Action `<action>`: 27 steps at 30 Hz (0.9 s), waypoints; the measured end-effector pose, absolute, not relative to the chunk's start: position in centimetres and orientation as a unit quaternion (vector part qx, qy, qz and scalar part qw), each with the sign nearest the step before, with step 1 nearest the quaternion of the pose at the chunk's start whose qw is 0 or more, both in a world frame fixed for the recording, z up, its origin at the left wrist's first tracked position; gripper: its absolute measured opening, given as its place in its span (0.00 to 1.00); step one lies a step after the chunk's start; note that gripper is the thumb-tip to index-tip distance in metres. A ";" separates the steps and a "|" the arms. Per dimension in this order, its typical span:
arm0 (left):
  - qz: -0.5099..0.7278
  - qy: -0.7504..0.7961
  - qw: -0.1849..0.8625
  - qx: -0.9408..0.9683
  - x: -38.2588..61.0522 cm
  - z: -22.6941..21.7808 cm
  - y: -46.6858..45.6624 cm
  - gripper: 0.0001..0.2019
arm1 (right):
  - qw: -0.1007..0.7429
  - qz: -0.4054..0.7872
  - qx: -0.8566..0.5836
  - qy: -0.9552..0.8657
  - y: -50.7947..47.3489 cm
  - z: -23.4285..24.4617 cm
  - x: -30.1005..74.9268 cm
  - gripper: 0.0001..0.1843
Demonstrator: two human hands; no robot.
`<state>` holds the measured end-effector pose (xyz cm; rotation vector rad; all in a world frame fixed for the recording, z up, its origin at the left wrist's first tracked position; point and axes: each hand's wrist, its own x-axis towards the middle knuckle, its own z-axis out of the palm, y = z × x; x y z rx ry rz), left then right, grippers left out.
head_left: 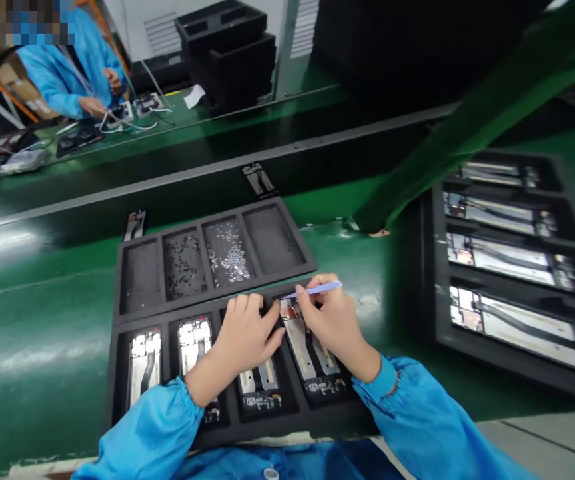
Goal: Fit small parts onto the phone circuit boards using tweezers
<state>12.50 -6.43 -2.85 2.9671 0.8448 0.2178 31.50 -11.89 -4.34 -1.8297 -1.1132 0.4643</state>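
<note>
Green desk [42,320] spreads out past the left edge of the front tray [166,347], whose four slots each hold an opened phone. The back tray [142,277] lies close along its far edge, with dark bits [182,263] and shiny bits [234,263] in its middle slots. The left hand [244,333] crosses the third phone [262,388], its grip apart, fingertips at the top of the fourth phone [300,340] in the rightmost slot. The right hand's [334,327] grip is clamped on a purple stick [324,288]. Open desk separates this tray from the right tray [437,280].
</note>
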 end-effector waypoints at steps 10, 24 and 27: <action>0.051 0.281 0.025 0.958 12.6 -2.6 -5.9 0.24 | 0.474 0.231 -0.716 -0.458 -11.5 -3.7 31.6 0.08; 0.035 0.279 0.005 0.960 12.8 -2.5 -6.2 0.24 | 0.557 0.243 -0.729 -0.315 -11.4 -3.9 32.7 0.13; 0.028 0.276 0.008 0.961 12.9 -2.6 -6.1 0.25 | 0.562 0.257 -0.726 -0.301 -11.5 -4.1 32.9 0.13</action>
